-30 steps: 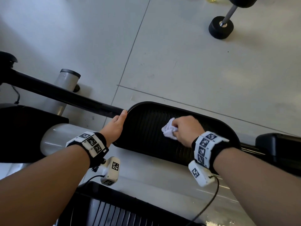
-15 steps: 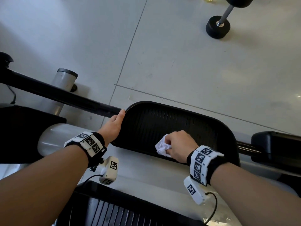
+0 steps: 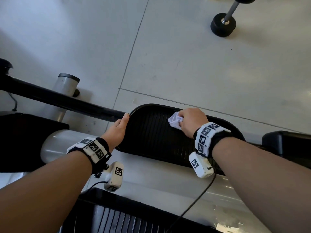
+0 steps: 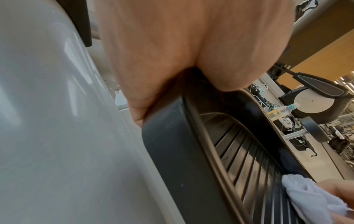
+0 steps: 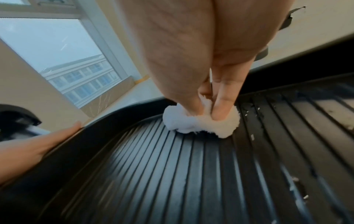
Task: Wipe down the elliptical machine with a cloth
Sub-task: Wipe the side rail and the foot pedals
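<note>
- One cloth (image 3: 175, 121), white, soft and crumpled into a small wad, lies pressed on the ribbed floor of the far pedal (image 3: 151, 132), close to that pedal's far rim.
- The right hand (image 3: 193, 121) pinches the cloth, thumb and fingers (image 5: 223, 104) curled down and clamped into the wad.
- The far pedal is black plastic, a long oval tray with a raised smooth rim and many narrow parallel ridges; its long axis runs left to right in the head view, and the ridges cross it.
- The left hand (image 3: 117, 130) grips the left rounded end of the pedal, thumb (image 3: 125, 119) along the rim, the fingers hidden under the edge.
- A black bar (image 3: 58, 100) runs away from the pedal's left end, slanting up to the left.
- A smooth, glossy grey housing (image 3: 151, 175) lies just on the near side of the pedal.
- A second ribbed black pedal (image 3: 117, 219) sits nearer than the housing, making two pedals in all.
- One grey tube (image 3: 65, 91) with a black cap stands beyond the bar.
- Far beyond the pedal, on pale floor tiles (image 3: 185, 56), lies one dumbbell (image 3: 223, 25) with a black round head and a metal shaft.
- Each wrist wears one band (image 3: 208, 137) of black-and-white square markers.
</note>
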The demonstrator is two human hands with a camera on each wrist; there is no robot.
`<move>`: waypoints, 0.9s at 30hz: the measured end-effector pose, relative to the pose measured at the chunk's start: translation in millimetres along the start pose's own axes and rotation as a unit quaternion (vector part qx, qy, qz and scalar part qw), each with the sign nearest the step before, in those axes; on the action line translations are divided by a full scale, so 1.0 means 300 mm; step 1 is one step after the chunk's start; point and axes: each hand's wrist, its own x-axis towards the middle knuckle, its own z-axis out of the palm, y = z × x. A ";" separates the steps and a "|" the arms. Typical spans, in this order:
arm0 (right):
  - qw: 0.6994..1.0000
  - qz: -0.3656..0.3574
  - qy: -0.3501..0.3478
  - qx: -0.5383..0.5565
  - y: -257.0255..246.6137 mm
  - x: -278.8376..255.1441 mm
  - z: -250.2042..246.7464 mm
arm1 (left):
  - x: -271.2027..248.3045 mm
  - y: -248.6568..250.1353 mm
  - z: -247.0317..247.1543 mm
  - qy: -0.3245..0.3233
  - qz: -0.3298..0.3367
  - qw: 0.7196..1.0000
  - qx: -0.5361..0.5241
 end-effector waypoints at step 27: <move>0.986 0.006 0.087 -0.145 0.179 -0.100 -0.002 | 0.010 -0.016 -0.002 0.012 -0.003 1.000 0.020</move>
